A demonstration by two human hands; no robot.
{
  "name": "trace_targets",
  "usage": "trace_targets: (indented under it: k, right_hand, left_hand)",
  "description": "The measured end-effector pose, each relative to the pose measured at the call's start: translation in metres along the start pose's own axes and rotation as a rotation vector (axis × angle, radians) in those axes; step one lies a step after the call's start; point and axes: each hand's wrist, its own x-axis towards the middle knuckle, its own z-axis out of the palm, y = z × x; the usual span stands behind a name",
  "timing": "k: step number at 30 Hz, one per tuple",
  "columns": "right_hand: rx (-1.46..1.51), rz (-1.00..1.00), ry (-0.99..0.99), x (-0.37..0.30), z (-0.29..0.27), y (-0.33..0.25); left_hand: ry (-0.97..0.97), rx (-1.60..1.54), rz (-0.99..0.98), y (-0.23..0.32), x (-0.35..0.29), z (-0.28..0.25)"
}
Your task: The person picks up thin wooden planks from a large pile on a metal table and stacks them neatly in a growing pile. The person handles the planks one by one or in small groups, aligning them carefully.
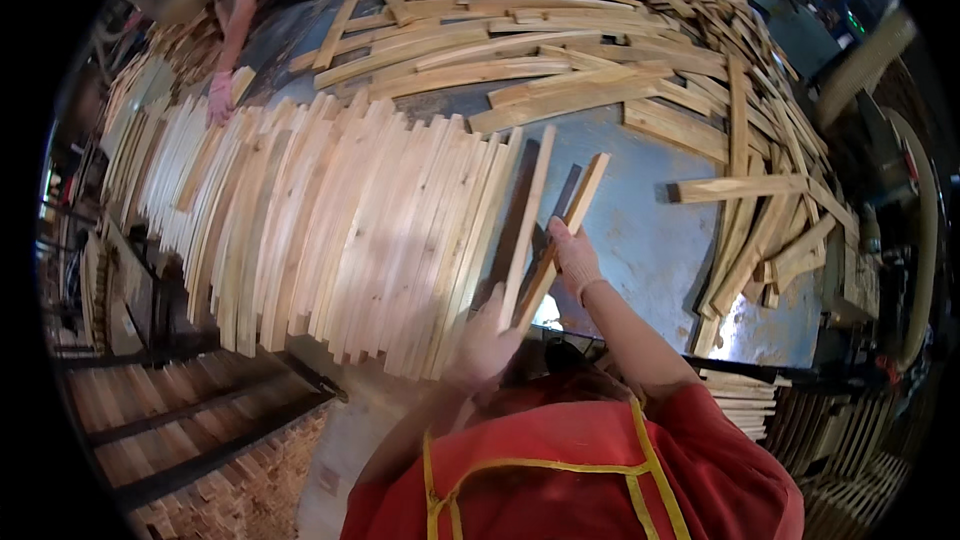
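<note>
My right hand [577, 258] is closed around the middle of a narrow wooden strip [588, 188], which slants up off the metal table. Close by, my left hand [487, 342] grips the near end of another wooden strip [530, 215], slightly blurred. The near end of the right-hand strip also reaches down to my left hand. Both pieces are held apart from each other at their far ends. To their left lies a wide row of wooden strips [390, 230], laid side by side with uneven ends.
Rough wooden boards [560, 90] lie heaped across the back and right of the blue-grey metal table [640, 240]. At the far left, another person's gloved hand [220, 100] touches the row. Stacked timber [180, 400] stands low at the left.
</note>
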Motion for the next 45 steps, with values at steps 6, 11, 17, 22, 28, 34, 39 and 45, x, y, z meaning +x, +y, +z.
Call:
trace_targets:
  k: [6,11,17,22,28,34,39,45]
  right_hand:
    - [-0.533,-0.145,-0.173,0.015,0.028,0.017]
    - [-0.592,-0.339,-0.696,0.029,-0.008,-0.010]
    - [-1.780,-0.890,-0.016,0.113,-0.209,-0.102]
    - [-1.896,-0.619,-0.339,0.106,-0.212,-0.102]
    - [-1.321,-1.120,0.017,0.140,-0.307,-0.139]
    - [-1.856,-0.258,0.400,0.194,-0.428,-0.176]
    - [-1.770,-0.301,-0.113,0.160,-0.358,-0.192]
    - [-1.345,-0.305,-0.130,0.074,-0.231,-0.131]
  left_hand:
    - [0.086,0.678,-0.009,-0.028,-0.033,0.005]
    - [0.214,1.053,0.191,-0.037,-0.001,0.012]
    - [0.295,1.126,0.284,-0.051,0.011,0.012]
    - [0.285,1.087,0.324,-0.029,0.027,0.035]
    - [-0.018,0.878,0.340,0.050,0.081,0.108]
    - [-0.221,0.906,0.236,0.070,0.125,0.140]
    - [-0.291,0.502,0.017,0.076,0.097,0.109]
    - [-0.164,-0.455,-0.479,0.080,0.027,0.073]
